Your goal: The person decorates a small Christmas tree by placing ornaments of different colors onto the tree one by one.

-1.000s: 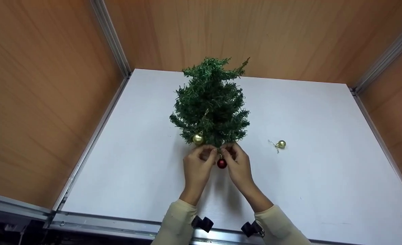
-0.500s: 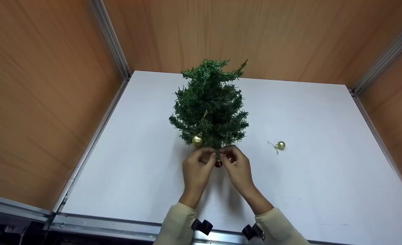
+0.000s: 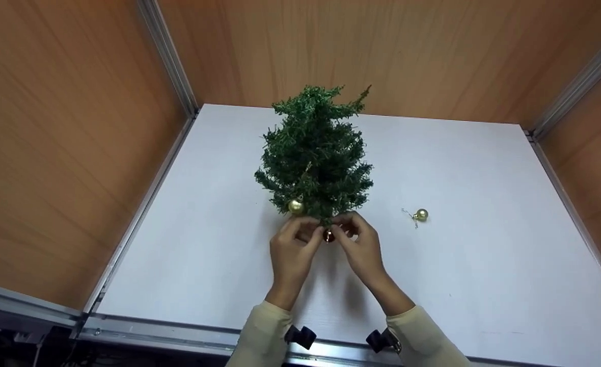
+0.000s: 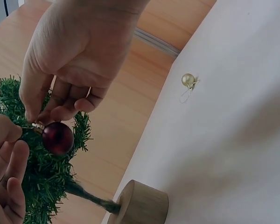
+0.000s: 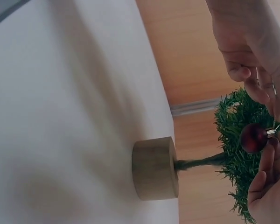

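Red bauble (image 4: 58, 138), at the near side of the tree (image 3: 316, 148): your left hand (image 3: 291, 252) and right hand (image 3: 364, 250), close together, pinch its top. Attachment to the tree appears to be the step in hand; the next move likely calls for securing it before release.

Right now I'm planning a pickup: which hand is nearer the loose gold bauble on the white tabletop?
Right. In the head view, the right hand is left of the loose gold bauble, apart from it; the left hand is farther left, beyond the red bauble.
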Tool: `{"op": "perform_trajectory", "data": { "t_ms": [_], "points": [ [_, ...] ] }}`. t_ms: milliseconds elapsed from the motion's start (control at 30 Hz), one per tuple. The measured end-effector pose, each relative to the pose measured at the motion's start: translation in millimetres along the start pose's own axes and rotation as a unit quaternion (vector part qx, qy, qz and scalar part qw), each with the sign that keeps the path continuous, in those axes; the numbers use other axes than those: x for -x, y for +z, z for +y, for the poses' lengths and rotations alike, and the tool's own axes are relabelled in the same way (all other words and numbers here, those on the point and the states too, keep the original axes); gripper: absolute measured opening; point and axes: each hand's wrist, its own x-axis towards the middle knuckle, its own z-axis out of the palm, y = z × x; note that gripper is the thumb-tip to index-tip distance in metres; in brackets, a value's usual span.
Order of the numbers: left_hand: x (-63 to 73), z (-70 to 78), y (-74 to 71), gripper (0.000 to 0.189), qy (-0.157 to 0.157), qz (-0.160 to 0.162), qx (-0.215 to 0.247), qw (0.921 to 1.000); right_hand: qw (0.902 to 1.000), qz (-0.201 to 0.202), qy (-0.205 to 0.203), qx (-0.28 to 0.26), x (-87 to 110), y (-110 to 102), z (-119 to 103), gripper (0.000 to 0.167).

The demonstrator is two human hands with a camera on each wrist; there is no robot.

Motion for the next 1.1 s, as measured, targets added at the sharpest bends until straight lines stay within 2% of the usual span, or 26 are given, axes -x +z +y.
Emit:
{"op": "perform_trajectory", "data": {
  "t_ms": [267, 467, 633, 767, 867, 1100],
  "points": [
    [-3.1, -11.9, -16.0, 0.008, -0.012, 0.011, -0.024, 0.9996, 0.9999, 0.012, 0.003, 0.004, -7.4, -16, -2, 0.007],
    [-15.1, -18.8, -32.4, 0.006, -0.034, 0.052, -0.019, 0.9979, 0.9995, 0.03, 0.008, 0.011, -15.9, -32, -1, 0.008],
    [-25.2, -21.1, -39.8, 0.009, -0.055, 0.077, -0.02, 0.9953, 0.9984, 0.048, 0.011, 0.026, -24.2, -52, 9, 0.01],
    [-30.0, -23.0, -40.5, 0.016, -0.074, 0.073, -0.022, 0.9944, 0.9962, 0.066, 0.005, 0.056, -35.0, -73, 46, 0.013],
    [-32.2, -23.6, -40.2, 0.02, -0.082, 0.063, -0.021, 0.9944, 0.9925, 0.084, 0.016, 0.087, -42.9, -92, 78, 0.014],
    [-36.3, -24.9, -40.0, 0.022, -0.088, 0.046, -0.028, 0.9946, 0.9797, 0.12, 0.081, 0.139, -59.5, -140, 126, 0.02]
  ]
}}
